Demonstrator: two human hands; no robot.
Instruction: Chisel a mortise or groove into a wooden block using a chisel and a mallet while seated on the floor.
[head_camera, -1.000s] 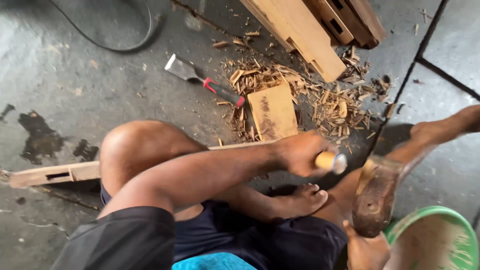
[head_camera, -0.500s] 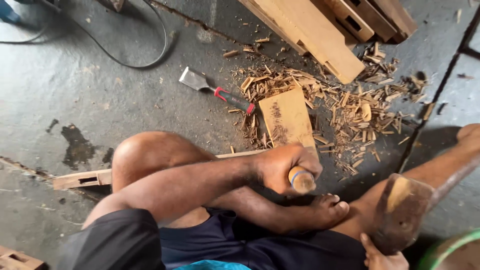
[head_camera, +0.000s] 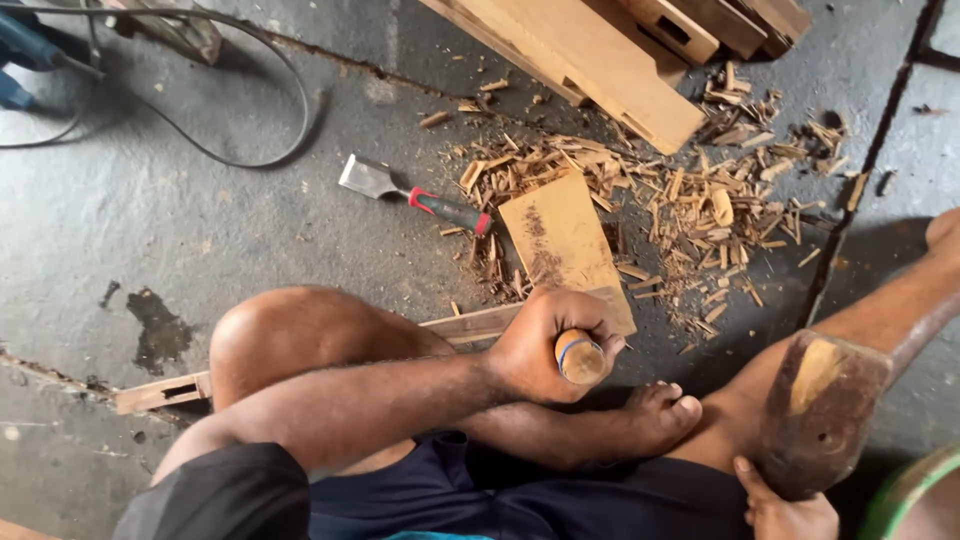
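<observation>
L hand (head_camera: 545, 345) stays fisted on the round wooden chisel handle (head_camera: 580, 358), now lower, by the foot. R hand (head_camera: 785, 512), closed on the brown wooden mallet (head_camera: 820, 410), has swung it nearer, at 3 o'clock of the handle, head raised.

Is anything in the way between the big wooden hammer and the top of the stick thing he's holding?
Nothing visible is. The wooden mallet, held in the right hand, hangs beside the chisel handle gripped by the left hand. Only open air and the foot below lie between them.
</observation>
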